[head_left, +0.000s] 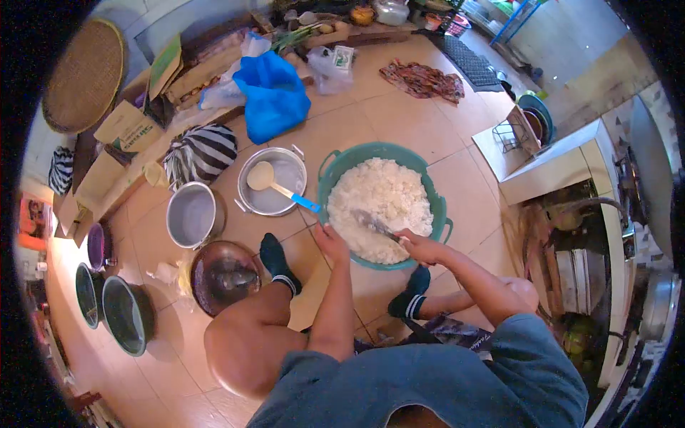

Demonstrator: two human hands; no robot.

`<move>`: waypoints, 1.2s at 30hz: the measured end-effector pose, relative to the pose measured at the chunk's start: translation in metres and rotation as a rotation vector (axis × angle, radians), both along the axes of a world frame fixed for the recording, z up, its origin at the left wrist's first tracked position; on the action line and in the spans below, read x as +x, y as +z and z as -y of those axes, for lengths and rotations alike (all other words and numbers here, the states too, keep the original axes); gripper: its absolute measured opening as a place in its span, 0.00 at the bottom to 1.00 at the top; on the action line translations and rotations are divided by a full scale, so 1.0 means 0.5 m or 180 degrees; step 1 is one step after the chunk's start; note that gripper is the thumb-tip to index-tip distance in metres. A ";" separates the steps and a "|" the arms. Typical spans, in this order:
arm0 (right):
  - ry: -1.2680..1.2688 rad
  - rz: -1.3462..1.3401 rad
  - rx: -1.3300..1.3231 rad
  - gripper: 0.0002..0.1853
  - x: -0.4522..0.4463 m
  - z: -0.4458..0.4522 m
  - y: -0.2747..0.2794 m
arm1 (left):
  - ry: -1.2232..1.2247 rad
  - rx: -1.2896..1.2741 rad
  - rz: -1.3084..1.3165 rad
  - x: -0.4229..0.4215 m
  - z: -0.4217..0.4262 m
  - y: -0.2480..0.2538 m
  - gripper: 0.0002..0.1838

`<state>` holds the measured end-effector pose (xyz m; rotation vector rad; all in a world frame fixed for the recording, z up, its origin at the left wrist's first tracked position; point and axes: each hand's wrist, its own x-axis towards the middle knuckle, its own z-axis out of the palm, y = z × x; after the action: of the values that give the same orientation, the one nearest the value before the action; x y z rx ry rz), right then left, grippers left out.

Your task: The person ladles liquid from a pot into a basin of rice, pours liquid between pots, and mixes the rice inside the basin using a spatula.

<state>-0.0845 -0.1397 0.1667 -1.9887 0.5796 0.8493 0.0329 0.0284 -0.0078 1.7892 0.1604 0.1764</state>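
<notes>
A green basin (441, 207) full of white rice (389, 187) stands on the floor before my feet. My right hand (421, 247) is closed round the handle of a metal spoon (374, 223), whose head rests on the rice. At the basin's near left rim is my left hand (331, 242), its fingers against or close beside the rim; their exact grip is unclear. Left of the basin, a cream ladle (261, 175) with a blue handle end lies across a silver pot (285, 160), its handle reaching toward the basin.
Further left are another metal pot (191, 215), a brown round basin (207, 285) and dark tubs (127, 314). A blue bag (267, 93) and a striped bundle (200, 155) lie beyond. A crumpled cloth (422, 78) is ahead, a tiled counter (556, 167) at right.
</notes>
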 end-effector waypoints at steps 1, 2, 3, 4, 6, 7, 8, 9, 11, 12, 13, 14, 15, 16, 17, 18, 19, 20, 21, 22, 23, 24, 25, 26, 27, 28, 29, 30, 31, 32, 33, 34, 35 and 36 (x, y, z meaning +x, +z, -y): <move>0.0238 -0.0012 -0.0079 0.21 -0.019 0.012 0.002 | -0.0002 0.0005 0.0028 0.003 0.001 -0.013 0.16; 0.0483 -0.0026 -0.0156 0.22 -0.043 0.026 -0.005 | 0.0004 0.0013 0.0055 0.003 0.003 -0.008 0.16; 0.0856 0.0687 -0.0373 0.22 -0.069 0.044 -0.042 | 0.0008 0.0003 0.0054 -0.001 0.006 -0.005 0.15; 0.0970 0.0595 -0.0295 0.22 -0.068 0.059 -0.024 | 0.0014 -0.0001 0.0063 -0.001 0.005 0.020 0.15; 0.1193 0.0377 -0.0107 0.22 -0.043 0.079 0.053 | -0.0015 0.0085 0.0078 -0.002 -0.003 0.036 0.14; 0.1159 0.0273 -0.0184 0.21 -0.027 0.084 0.084 | -0.0040 0.0161 0.0086 -0.002 -0.005 0.031 0.14; 0.1118 0.0280 -0.0356 0.20 -0.019 0.081 0.077 | -0.0051 0.0228 0.0083 -0.006 -0.007 0.028 0.13; 0.1077 0.0288 -0.0528 0.20 -0.007 0.072 0.064 | -0.0031 0.0174 0.0016 -0.010 -0.007 0.025 0.13; 0.0792 0.0365 -0.0904 0.20 0.030 0.032 0.019 | -0.0020 0.0049 -0.0051 0.000 0.000 0.015 0.12; 0.0577 0.0578 -0.1111 0.20 0.052 0.005 -0.031 | -0.0075 0.0156 -0.0073 0.003 -0.001 0.017 0.13; 0.0371 0.0797 -0.1314 0.20 0.072 -0.014 -0.088 | -0.0116 0.0262 -0.0091 0.002 -0.005 0.021 0.14; 0.0091 0.1011 -0.1157 0.20 0.089 -0.021 -0.145 | -0.0145 0.0374 -0.0105 0.003 -0.010 0.023 0.15; -0.0188 0.1227 -0.0985 0.20 0.109 -0.029 -0.199 | -0.0106 0.0475 0.0037 0.007 -0.012 0.015 0.14; -0.0467 0.1432 -0.0804 0.20 0.127 -0.037 -0.224 | -0.0068 0.0579 0.0173 0.008 -0.010 -0.006 0.13; -0.1013 0.0751 -0.0204 0.19 0.135 -0.045 -0.186 | -0.0034 0.0680 0.0293 0.009 -0.008 -0.017 0.12; -0.1585 0.0490 0.0526 0.19 0.129 -0.047 -0.154 | -0.0038 0.0576 0.0252 0.006 -0.009 -0.028 0.12; -0.2141 0.0215 0.1247 0.19 0.114 -0.031 -0.137 | -0.0038 0.0461 0.0211 0.003 -0.008 -0.034 0.12; -0.2680 -0.0069 0.1968 0.19 0.103 -0.012 -0.121 | -0.0033 0.0341 0.0175 0.005 -0.005 -0.039 0.12; -0.2846 -0.0007 0.2216 0.19 0.090 0.002 -0.107 | -0.0070 0.0399 0.0146 0.008 -0.005 -0.045 0.13; -0.3017 0.0051 0.2465 0.20 0.072 0.013 -0.093 | -0.0111 0.0459 0.0112 0.009 -0.006 -0.054 0.14; -0.3210 0.0106 0.2719 0.20 0.052 0.024 -0.079 | -0.0173 0.0526 0.0070 0.005 -0.008 -0.056 0.14; -0.3205 0.0112 0.2819 0.20 0.034 0.040 -0.064 | -0.0131 0.0427 0.0039 0.000 -0.006 -0.058 0.15; -0.3207 0.0131 0.2926 0.20 0.020 0.055 -0.046 | -0.0100 0.0329 0.0018 -0.001 -0.002 -0.054 0.17; -0.3201 0.0154 0.3033 0.20 0.009 0.063 -0.025 | -0.0065 0.0231 0.0000 0.000 0.000 -0.050 0.18; -0.3170 0.0259 0.2833 0.20 -0.004 0.066 -0.005 | -0.0034 0.0270 0.0023 0.002 0.002 -0.047 0.18; -0.3061 0.0396 0.2365 0.20 -0.009 0.060 0.024 | 0.0005 0.0312 0.0037 0.001 0.003 -0.046 0.18; -0.2939 0.0522 0.1899 0.20 -0.013 0.054 0.053 | 0.0048 0.0357 0.0046 -0.002 0.002 -0.040 0.18; -0.2811 0.0633 0.1439 0.20 -0.018 0.050 0.065 | 0.0051 0.0321 0.0062 -0.006 0.000 -0.034 0.18; -0.2325 0.0764 0.1005 0.19 -0.019 0.070 0.055 | 0.0045 0.0286 0.0085 -0.006 -0.001 -0.017 0.18; -0.1777 0.1356 0.0016 0.19 -0.013 0.082 0.006 | 0.0033 0.0248 0.0115 -0.006 0.000 -0.006 0.18; -0.1186 0.1911 -0.0971 0.19 -0.006 0.096 -0.068 | 0.0012 0.0272 0.0102 -0.005 0.001 -0.003 0.18; -0.0546 0.2422 -0.1953 0.19 -0.001 0.103 -0.108 | -0.0005 0.0296 0.0088 -0.005 0.000 0.000 0.18; -0.0591 0.1879 -0.1726 0.19 0.019 0.086 -0.105 | -0.0023 0.0321 0.0072 -0.006 -0.001 -0.001 0.18; -0.0637 0.1330 -0.1490 0.19 0.043 0.059 -0.111 | -0.0065 0.0286 0.0056 -0.008 -0.004 -0.003 0.17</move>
<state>-0.0633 -0.1691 0.1115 -2.3866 0.7606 0.1655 0.0289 0.0306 -0.0094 1.8774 0.1232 0.1871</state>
